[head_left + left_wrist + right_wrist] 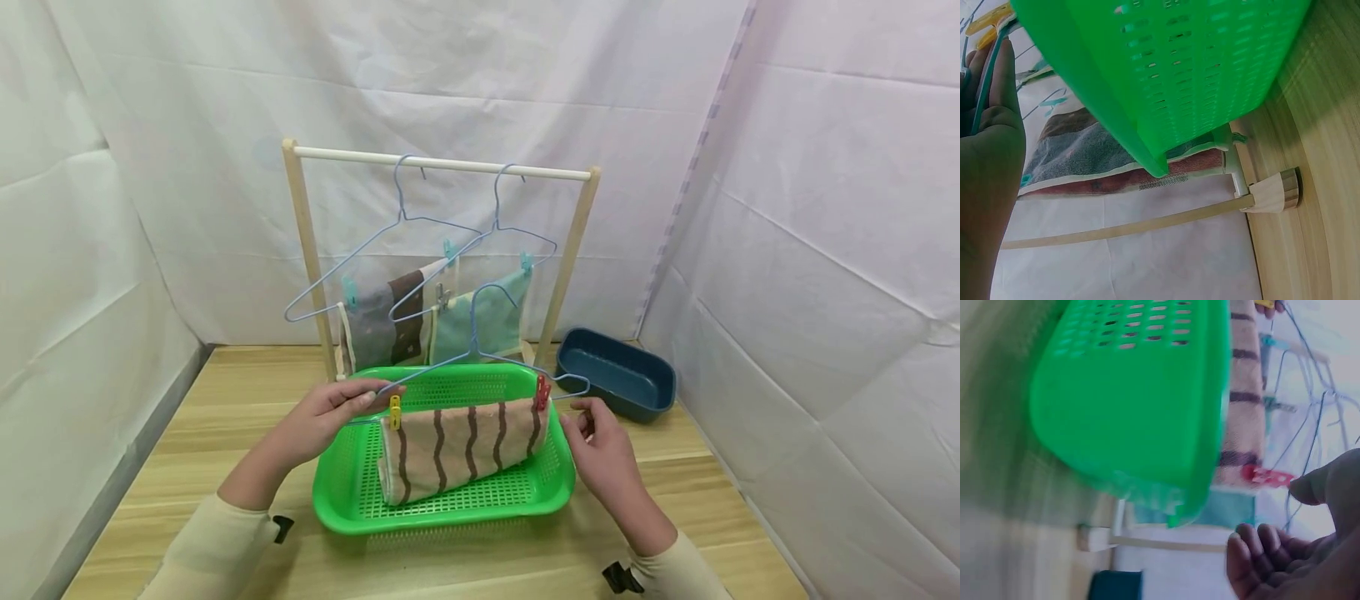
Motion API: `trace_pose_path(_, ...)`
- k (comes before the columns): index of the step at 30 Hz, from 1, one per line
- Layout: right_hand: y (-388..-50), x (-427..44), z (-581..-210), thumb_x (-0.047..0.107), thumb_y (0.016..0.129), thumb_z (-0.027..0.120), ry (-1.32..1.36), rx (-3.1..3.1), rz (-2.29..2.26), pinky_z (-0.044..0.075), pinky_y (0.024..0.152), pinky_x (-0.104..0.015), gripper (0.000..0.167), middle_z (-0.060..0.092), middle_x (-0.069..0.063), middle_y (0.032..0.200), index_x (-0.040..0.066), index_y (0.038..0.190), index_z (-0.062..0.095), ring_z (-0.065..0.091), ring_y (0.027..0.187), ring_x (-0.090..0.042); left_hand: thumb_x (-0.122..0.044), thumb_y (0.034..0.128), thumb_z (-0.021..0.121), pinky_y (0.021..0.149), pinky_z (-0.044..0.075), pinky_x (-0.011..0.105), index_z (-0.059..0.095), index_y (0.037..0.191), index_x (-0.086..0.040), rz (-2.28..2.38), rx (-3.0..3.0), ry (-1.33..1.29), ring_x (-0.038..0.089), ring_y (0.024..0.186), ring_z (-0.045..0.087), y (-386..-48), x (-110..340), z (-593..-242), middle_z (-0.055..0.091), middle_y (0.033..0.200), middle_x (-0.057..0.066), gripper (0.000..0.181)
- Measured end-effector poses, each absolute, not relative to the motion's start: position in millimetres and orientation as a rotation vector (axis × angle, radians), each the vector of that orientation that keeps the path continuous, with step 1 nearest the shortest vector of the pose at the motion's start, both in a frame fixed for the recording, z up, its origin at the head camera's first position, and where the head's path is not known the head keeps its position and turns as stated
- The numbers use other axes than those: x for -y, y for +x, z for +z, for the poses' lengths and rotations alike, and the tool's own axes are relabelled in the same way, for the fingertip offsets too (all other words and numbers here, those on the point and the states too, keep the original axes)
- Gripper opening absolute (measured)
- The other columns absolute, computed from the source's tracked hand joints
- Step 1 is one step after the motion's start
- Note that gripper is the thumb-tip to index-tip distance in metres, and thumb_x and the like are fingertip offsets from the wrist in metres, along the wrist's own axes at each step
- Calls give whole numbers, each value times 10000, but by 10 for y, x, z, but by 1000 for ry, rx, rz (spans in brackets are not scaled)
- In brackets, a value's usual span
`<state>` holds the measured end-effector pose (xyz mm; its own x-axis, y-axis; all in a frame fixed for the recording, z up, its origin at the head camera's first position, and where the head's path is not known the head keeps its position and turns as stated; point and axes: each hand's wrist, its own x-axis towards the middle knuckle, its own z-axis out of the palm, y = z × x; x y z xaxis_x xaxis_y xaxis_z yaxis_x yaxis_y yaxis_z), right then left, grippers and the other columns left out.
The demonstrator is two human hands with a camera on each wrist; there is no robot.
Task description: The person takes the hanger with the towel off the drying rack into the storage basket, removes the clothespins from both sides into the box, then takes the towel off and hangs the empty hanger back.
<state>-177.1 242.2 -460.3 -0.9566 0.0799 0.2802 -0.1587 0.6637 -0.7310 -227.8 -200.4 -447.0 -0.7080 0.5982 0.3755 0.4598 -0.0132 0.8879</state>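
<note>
A blue wire hanger [474, 354] is held over the green basket [442, 527], with a pink cloth with brown wavy stripes [457, 450] hanging from its lower bar. A yellow clip [395, 412] fastens the cloth's left end, a red clip [542, 393] its right end. My left hand [330, 417] pinches the hanger's left corner. Beside the hanger's right end is my right hand [603, 454], its fingers loosely bent and holding nothing. The right wrist view shows that hand [1310, 537] close to the red clip [1269, 477], with a gap between thumb and fingers.
Behind the basket stands a rack with a white rod [442, 163] and wooden posts. Two blue hangers hang there, bearing a grey and brown cloth [382, 321] and a light green cloth [480, 321] on clips. A dark blue bin [617, 372] sits at the right on the wooden table [217, 392].
</note>
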Motion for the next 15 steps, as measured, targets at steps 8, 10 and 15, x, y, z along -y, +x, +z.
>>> trace_pose_path(8,-1784,-2284,-4491,95,1061,762,323,2444,924,566,1014,-600,406,690,-204,1304,-56,1422,653,625,1246,-385,22,1186,420,1095,569,307,593,1522,73,1823,-2139,1188,120,1398,639,-2265,2014,-4449,622,1509,307,382)
trace_pose_path(10,-1794,-2250,-4480,111,1061,766,327,2449,906,525,1086,-656,444,681,-228,1393,-64,1450,644,596,1337,-432,19,1186,422,1094,569,304,595,1523,67,1820,-2148,1186,121,1393,643,-2260,2018,-4442,626,1508,301,382)
trace_pose_path(15,-1850,-2185,-4466,117,1053,779,362,2440,871,469,1157,-706,455,669,-279,1451,-83,1443,658,571,1425,-491,20,1186,421,1097,566,301,593,1525,68,1820,-2150,1193,125,1392,646,-2252,2027,-4426,626,1511,298,383)
